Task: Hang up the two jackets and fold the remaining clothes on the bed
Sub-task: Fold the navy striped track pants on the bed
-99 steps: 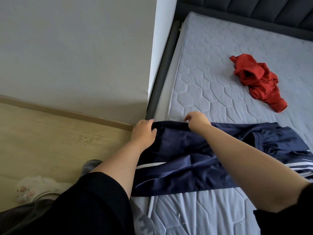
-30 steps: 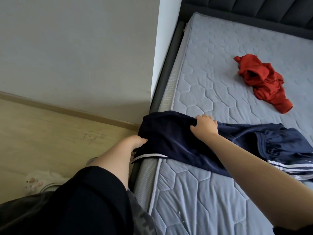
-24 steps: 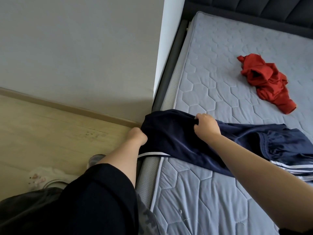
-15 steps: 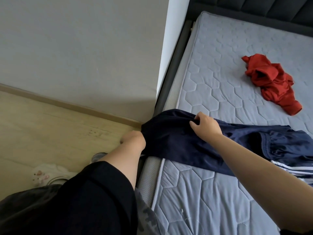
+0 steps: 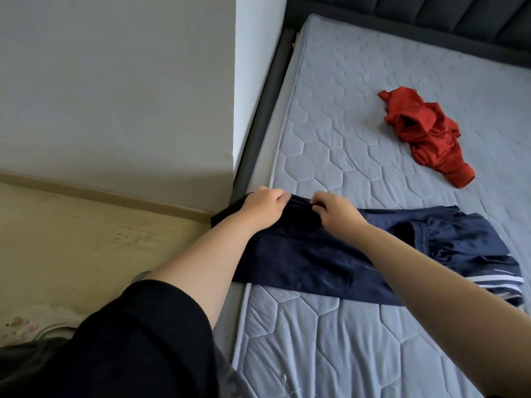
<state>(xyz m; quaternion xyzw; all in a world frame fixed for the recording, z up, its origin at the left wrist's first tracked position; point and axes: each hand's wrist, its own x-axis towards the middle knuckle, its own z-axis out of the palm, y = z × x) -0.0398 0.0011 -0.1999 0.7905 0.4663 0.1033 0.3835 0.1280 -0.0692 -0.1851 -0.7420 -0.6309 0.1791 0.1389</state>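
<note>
Risen from the bedside, left hand [image 5: 263,206] now joins right hand [image 5: 334,209], both pinching the navy trousers [image 5: 301,254].

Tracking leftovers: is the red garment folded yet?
Not folded. The red garment lies crumpled in a heap on the mattress, away from both hands.

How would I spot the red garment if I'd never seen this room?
Find the grey quilted mattress. The red garment lies crumpled towards its headboard end, apart from both hands. It is the only red thing there; the navy striped trousers lie nearer, spread flat.
</note>
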